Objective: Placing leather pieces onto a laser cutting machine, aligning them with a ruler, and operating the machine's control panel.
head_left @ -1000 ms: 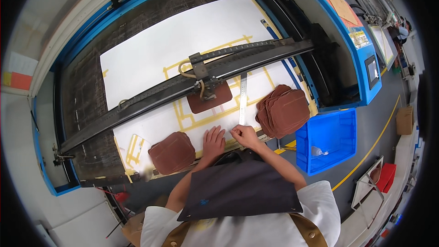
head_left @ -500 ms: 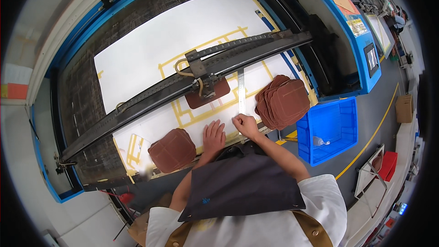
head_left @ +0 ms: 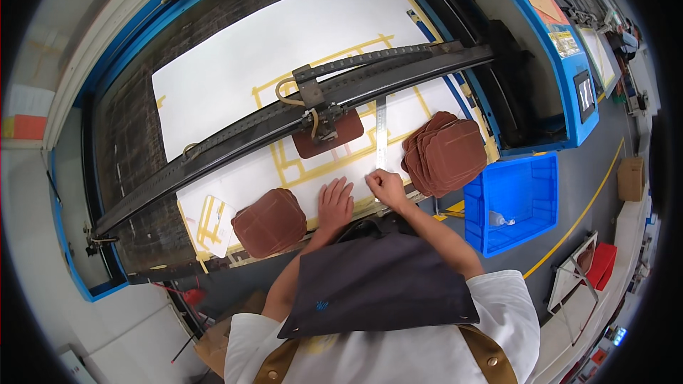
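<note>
My left hand (head_left: 334,205) lies flat at the near edge of the white sheet, fingers stretched out and holding nothing. To its right, my right hand (head_left: 386,189) is curled closed over the near end of a metal ruler (head_left: 381,128). Whatever its fingers may hold is hidden. A stack of brown rounded leather-like pieces (head_left: 455,153) sits just right of that hand. Left of my left hand lies another brown stack (head_left: 270,222). Beneath the machine's cutting head (head_left: 321,121), a single brown piece (head_left: 345,135) rests within yellow tape lines, partly covered by the head.
A black gantry beam (head_left: 242,144) crosses the bed above the white sheet (head_left: 220,92). A blue plastic crate (head_left: 523,203) holding a small clear bottle (head_left: 499,219) stands at the right. A taped white template (head_left: 212,225) lies at the left. The machine's blue housing (head_left: 569,124) rises at right.
The whole view has shifted slightly. Both hands keep their places on the sheet, and the brown pieces and cutting head show no clear movement of their own.
</note>
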A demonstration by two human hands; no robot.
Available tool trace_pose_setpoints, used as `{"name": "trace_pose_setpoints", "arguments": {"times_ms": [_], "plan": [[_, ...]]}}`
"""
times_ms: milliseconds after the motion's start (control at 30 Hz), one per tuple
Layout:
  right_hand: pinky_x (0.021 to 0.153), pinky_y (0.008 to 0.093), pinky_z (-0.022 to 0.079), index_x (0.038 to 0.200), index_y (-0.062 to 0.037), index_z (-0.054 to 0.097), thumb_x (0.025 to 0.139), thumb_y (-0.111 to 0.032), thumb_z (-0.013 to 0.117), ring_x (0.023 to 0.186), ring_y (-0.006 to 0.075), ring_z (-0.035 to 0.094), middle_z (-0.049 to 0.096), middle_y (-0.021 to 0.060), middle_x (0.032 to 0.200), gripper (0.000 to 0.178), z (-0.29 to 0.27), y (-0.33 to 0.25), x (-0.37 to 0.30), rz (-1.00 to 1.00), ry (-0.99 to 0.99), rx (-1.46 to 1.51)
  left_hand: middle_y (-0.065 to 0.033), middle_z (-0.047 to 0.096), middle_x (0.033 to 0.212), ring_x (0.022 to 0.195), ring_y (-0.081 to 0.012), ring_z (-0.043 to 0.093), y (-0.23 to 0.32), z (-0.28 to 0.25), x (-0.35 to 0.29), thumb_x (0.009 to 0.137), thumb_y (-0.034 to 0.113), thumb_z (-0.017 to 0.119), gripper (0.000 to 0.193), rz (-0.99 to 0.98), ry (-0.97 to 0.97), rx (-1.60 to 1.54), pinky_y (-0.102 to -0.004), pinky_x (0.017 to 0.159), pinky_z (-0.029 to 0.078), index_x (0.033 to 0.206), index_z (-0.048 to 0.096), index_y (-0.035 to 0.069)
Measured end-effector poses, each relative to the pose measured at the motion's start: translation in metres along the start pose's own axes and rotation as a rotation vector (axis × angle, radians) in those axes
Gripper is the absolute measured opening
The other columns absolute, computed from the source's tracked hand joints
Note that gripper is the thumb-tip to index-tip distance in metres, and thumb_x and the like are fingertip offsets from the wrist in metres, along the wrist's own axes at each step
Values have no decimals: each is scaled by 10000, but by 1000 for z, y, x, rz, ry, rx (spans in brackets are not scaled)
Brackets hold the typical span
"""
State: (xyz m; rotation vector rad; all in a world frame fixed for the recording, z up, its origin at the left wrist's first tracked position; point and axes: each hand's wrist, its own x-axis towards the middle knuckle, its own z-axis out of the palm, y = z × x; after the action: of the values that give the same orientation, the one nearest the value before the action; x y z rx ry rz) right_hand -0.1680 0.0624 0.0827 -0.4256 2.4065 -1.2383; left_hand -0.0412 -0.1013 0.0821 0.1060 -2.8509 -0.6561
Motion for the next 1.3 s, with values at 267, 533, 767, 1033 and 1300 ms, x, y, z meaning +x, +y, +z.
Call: {"name": "trace_pose_setpoints", "arguments": {"times_ms": [267,533,767,1033,1300], "plan": [[601,397,532,862,-40,709,910,-299,685,628,311,686,672,139,671,264,-1,-2,1,6,-3,17,-87,536,1420,1341,-280,468,-2,1,2,913,206,614,414,20,11,-5,-500,1140,302,1316,599,117],[571,343,505,874,-12,711,908,-280,701,569,223,648,665,122,655,270,1,2,1,-4,1,1,-83,541,1408,1328,-278,475,0,1,2,903,200,626,410,13,30,-5,-505,1129,321,1304,604,114],[565,345,503,864,-16,707,911,-279,701,558,221,641,662,115,647,268,2,4,0,-7,-2,-9,-79,544,1398,1317,-275,479,1,1,2,894,194,633,405,26,42,1,-508,1121,332,1289,609,106],[576,365,514,865,-24,704,913,-290,691,583,257,664,669,123,660,271,2,3,2,-12,0,-37,-84,539,1403,1321,-278,475,2,-3,4,890,192,635,416,20,24,4,-510,1125,327,1296,603,105],[585,370,518,865,-29,700,910,-294,687,606,279,676,667,130,665,270,-1,1,2,-16,4,-13,-86,532,1413,1325,-278,475,3,-4,5,891,191,636,427,16,8,7,-511,1129,323,1307,595,105]]}}
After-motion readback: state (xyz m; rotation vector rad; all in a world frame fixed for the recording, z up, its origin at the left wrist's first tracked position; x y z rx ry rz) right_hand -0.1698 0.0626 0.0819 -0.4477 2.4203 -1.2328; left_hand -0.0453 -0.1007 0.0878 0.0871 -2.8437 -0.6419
